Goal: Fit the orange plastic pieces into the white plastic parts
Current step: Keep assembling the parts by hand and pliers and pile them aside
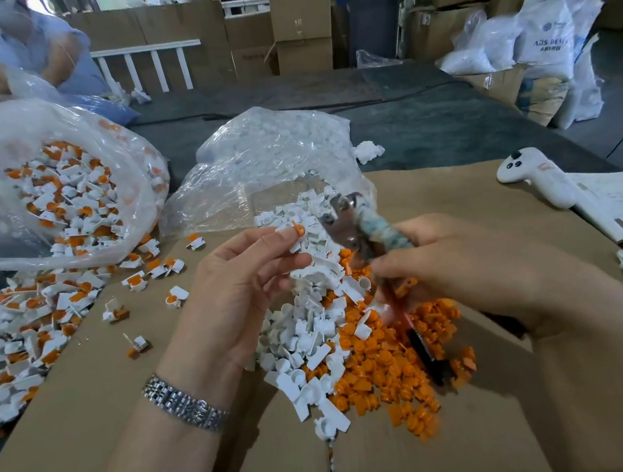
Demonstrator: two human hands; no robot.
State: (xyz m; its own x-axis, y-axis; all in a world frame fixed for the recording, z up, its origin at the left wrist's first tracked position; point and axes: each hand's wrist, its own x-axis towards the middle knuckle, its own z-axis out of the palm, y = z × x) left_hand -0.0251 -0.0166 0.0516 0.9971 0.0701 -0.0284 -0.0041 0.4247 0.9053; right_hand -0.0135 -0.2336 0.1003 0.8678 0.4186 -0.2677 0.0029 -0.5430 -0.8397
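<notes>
My left hand (237, 284) pinches a white plastic part (289, 235) with an orange piece (298, 230) sticking out of its top, held above the heap. My right hand (459, 268) grips metal pliers (356, 226) with tape-wrapped handles, their jaws just right of that part. Below both hands lies a heap of loose white parts (307, 338) and a heap of loose orange pieces (400, 362) on flattened cardboard (130, 434).
A clear bag (40, 182) at left holds several assembled white-and-orange parts, with more spilled (12, 335) beside it. Another clear bag of white parts (264, 155) lies behind the heap. A white controller (534, 177) and papers sit at right. A person sits at far left; boxes stand behind.
</notes>
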